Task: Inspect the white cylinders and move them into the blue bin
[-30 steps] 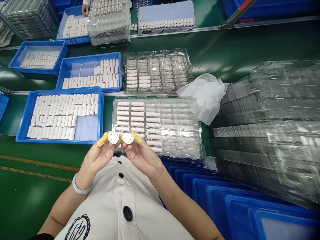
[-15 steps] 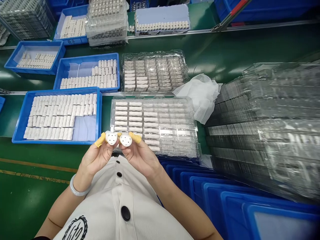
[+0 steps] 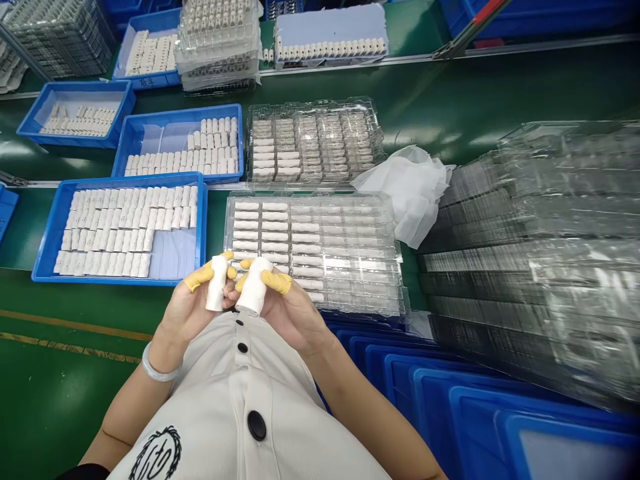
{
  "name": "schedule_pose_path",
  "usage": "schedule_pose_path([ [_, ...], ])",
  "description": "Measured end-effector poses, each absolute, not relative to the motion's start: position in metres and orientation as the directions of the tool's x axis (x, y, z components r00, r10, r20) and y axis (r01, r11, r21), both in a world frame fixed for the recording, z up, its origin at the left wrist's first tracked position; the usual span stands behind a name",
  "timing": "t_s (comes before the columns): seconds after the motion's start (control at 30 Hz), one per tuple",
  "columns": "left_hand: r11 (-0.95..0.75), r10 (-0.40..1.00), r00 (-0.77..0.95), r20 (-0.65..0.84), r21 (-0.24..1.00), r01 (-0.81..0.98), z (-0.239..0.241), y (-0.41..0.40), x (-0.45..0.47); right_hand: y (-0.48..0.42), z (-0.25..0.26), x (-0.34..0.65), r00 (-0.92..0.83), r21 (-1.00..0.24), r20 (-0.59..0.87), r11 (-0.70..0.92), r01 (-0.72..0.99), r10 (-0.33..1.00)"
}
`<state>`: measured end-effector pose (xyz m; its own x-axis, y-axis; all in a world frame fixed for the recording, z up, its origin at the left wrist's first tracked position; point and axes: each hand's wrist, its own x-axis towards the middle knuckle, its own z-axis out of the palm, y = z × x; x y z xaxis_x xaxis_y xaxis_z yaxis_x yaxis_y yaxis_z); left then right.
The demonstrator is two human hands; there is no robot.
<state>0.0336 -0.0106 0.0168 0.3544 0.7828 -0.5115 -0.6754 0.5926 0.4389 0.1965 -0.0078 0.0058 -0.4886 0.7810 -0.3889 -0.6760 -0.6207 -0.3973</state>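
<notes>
My left hand grips a small white plastic part, held upright with its long side toward me. My right hand grips a second white part the same way, right beside the first. Yellow finger cots cover the fingertips of both hands. Both hands hover close to my chest, just in front of a clear blister tray holding rows of white parts. To the left lies a blue bin with several rows of the same white parts.
Two more blue bins and another clear tray lie farther back. Crumpled white plastic wrap sits right of the trays. A tall stack of clear trays fills the right side; nested blue bins stand at lower right.
Both hands have turned the white parts from end-on, with the holed faces toward me, to upright with their long sides showing. The hands stayed in about the same place.
</notes>
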Motion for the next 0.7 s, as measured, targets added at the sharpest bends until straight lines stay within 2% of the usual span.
schedule_pose_path([
  [0.13,0.630,0.764,0.398,-0.507,0.453,-0.631,0.007,-0.011,0.037,-0.010,0.006,0.194,-0.496,-0.358,-0.427,-0.645,-0.675,0.756],
  [0.4,0.616,0.743,0.293,-0.602,0.445,-0.650,0.003,-0.012,0.039,-0.013,0.011,0.185,-0.450,-0.354,-0.479,-0.636,-0.686,0.753],
  [0.53,0.591,0.765,0.269,-0.585,0.474,-0.652,0.002,-0.013,0.037,-0.011,0.014,0.186,-0.458,-0.314,-0.519,-0.659,-0.684,0.722],
  [0.7,0.579,0.782,0.262,-0.565,0.503,-0.642,0.005,-0.016,0.036,-0.011,0.014,0.185,-0.477,-0.287,-0.498,-0.657,-0.697,0.724],
])
